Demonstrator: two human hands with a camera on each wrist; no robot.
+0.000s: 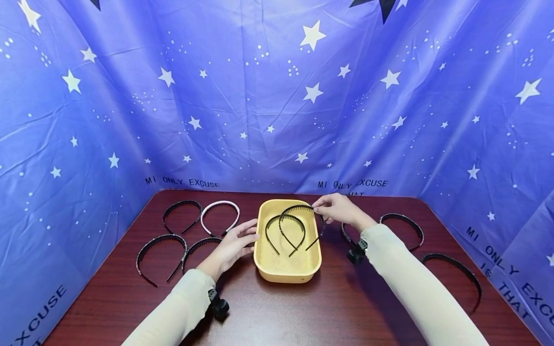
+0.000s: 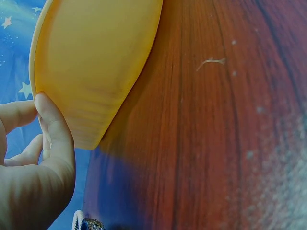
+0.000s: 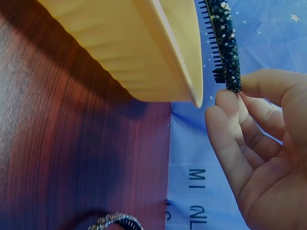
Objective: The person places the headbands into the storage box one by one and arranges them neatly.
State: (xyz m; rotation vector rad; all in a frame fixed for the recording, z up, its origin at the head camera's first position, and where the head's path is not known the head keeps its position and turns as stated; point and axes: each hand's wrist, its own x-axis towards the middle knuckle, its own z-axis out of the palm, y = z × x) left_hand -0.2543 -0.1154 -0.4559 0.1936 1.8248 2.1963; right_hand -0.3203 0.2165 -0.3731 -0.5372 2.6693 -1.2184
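My right hand [image 1: 339, 210] pinches a black toothed headband [image 1: 296, 207] by its right side, over the yellow basin [image 1: 287, 278]. In the right wrist view its glittery outer face [image 3: 229, 43] shows between thumb and fingers, just outside the basin rim. Another black headband [image 1: 266, 229] lies inside the basin, and the held one overlaps it in the head view. At the basin's left side, my left hand [image 1: 229, 247] grips the rim. Seen from the left wrist, its thumb [image 2: 57, 127] and a finger meet right at that edge.
To the left lie a pale pink headband [image 1: 220, 203] and black ones, including a near speckled one [image 1: 160, 239]. On the right are several more black headbands, one far [image 1: 404, 218], one near [image 1: 454, 262], one partly behind my right wrist. A starry blue curtain [image 1: 277, 96] surrounds the table [image 1: 277, 317].
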